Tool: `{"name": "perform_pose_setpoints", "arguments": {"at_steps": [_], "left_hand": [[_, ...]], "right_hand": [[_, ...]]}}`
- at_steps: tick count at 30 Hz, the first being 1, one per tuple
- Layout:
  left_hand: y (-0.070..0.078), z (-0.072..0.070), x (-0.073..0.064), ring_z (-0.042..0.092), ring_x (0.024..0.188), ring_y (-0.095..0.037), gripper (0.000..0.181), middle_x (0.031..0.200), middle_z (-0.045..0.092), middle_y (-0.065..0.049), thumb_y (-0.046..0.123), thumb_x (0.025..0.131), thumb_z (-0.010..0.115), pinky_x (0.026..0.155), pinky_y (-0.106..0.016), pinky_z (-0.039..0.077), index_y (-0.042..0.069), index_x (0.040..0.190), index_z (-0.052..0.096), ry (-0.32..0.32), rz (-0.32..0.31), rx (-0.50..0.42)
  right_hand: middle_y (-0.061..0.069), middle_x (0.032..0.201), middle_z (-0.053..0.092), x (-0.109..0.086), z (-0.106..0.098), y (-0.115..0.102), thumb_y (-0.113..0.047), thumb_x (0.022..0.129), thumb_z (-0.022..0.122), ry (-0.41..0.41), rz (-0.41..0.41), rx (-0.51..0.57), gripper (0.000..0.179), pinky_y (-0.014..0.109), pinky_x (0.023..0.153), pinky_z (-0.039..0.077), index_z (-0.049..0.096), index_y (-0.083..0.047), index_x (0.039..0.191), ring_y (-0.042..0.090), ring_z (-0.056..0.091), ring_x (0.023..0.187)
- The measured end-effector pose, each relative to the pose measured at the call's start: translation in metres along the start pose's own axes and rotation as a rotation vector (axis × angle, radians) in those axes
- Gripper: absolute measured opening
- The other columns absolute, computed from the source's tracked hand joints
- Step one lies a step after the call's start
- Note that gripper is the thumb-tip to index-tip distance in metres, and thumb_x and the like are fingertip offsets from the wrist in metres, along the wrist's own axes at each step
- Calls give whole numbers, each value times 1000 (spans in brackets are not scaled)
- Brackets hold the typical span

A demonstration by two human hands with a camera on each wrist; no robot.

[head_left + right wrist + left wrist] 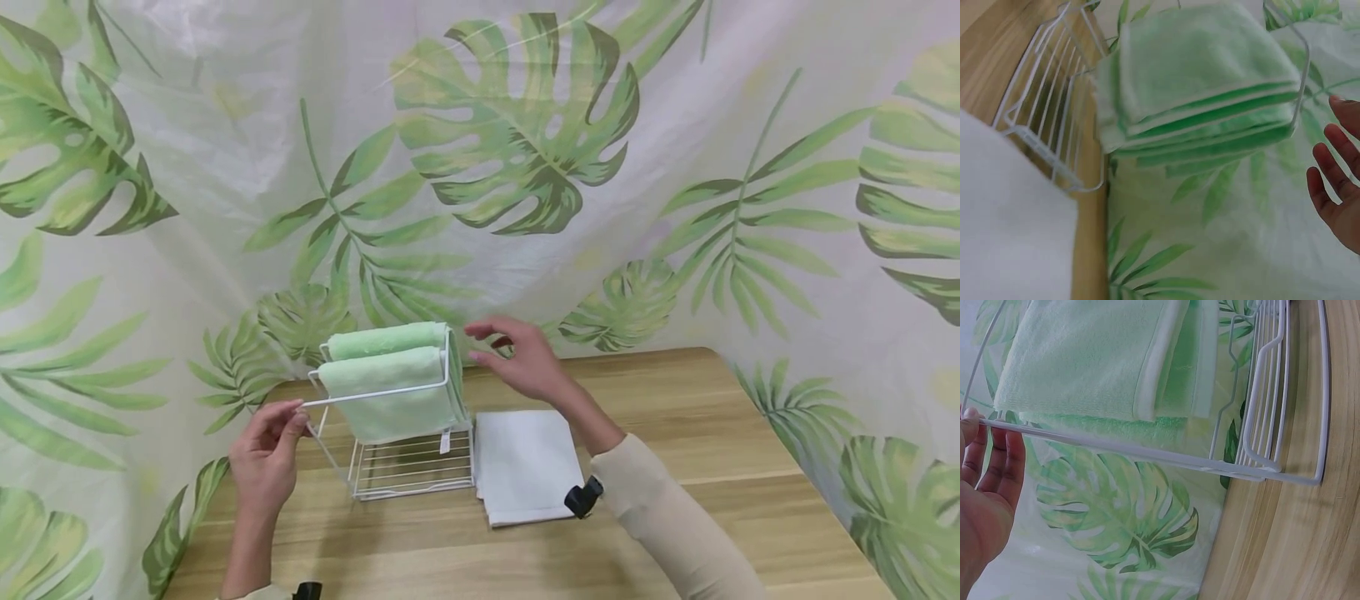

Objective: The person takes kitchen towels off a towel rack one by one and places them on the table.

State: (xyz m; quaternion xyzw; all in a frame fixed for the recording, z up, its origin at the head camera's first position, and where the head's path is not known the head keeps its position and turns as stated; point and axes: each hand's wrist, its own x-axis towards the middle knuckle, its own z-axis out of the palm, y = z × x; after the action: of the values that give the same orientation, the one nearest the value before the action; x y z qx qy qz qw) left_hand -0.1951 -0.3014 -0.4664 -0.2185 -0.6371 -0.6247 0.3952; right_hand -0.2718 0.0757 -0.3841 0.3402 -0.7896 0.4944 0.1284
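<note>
A white wire rack (414, 490) stands on the table with light green towels draped over its upper bars. The front towel (386, 396) hangs before the rear towel (386, 338), and a small white tag (445, 442) shows at its lower edge. At the rack's upper left front corner, my left hand (264, 454) pinches the wire between thumb and fingers. The left wrist view shows that hand (988, 506) at the end of a long rail (1147, 453). My right hand (523, 360) hovers just right of the towels, apart from them; its fingers (1335, 159) are spread and hold nothing.
A folded white cloth (525, 467) lies on the wooden table (675, 467) right of the rack, close to its base. Behind the table hangs a leaf-patterned curtain (525, 150). Dark wrist cameras (583, 497) sit at both sleeves.
</note>
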Motion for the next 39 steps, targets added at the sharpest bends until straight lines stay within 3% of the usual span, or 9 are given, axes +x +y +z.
{"name": "perform_pose_setpoints", "arguments": {"at_steps": [6, 13, 16, 26, 32, 39], "left_hand": [[-1, 1, -1, 70, 71, -4, 22, 89, 73, 1, -34, 88, 59, 67, -10, 61, -28, 109, 62, 12, -4, 44], [0, -1, 0, 70, 71, -2, 23, 88, 73, 4, -32, 90, 60, 67, -9, 60, -26, 111, 63, 25, -22, 104], [0, -2, 0, 71, 71, -2, 23, 87, 74, 3, -33, 89, 59, 67, -9, 60, -27, 111, 62, 25, -18, 82], [5, 1, -2, 71, 70, -3, 20, 86, 74, 2, -30, 91, 61, 66, -11, 61, -26, 111, 63, 24, -53, 81], [4, 0, -2, 73, 71, -4, 18, 88, 76, -2, -28, 92, 61, 67, -11, 62, -28, 110, 62, 22, -36, 18], [2, 0, -1, 73, 72, -4, 20, 90, 77, -1, -33, 90, 57, 68, -11, 62, -30, 110, 59, 14, -25, -28]], "right_hand": [[12, 131, 75, 16, 3, -27, -15, 97, 80, -36, -73, -31, 39, 34, 98, 64, 71, -4, 133, 29, 70, 121], [11, 132, 75, 36, 16, -42, -16, 97, 81, -90, -134, -68, 42, 42, 99, 65, 71, -5, 136, 28, 70, 122], [11, 134, 75, 43, 22, -46, -18, 97, 81, -136, -148, -89, 43, 44, 100, 64, 70, -6, 137, 28, 70, 124], [5, 143, 71, 62, 45, -46, -22, 99, 80, -308, -76, -188, 49, 40, 113, 57, 66, -8, 144, 23, 65, 132], [1, 146, 70, 70, 57, -43, -26, 101, 78, -335, -45, -255, 49, 33, 116, 54, 65, -12, 147, 19, 64, 134], [3, 143, 71, 78, 64, -40, -22, 100, 79, -360, -42, -217, 48, 34, 110, 60, 66, -11, 145, 19, 67, 130]]}}
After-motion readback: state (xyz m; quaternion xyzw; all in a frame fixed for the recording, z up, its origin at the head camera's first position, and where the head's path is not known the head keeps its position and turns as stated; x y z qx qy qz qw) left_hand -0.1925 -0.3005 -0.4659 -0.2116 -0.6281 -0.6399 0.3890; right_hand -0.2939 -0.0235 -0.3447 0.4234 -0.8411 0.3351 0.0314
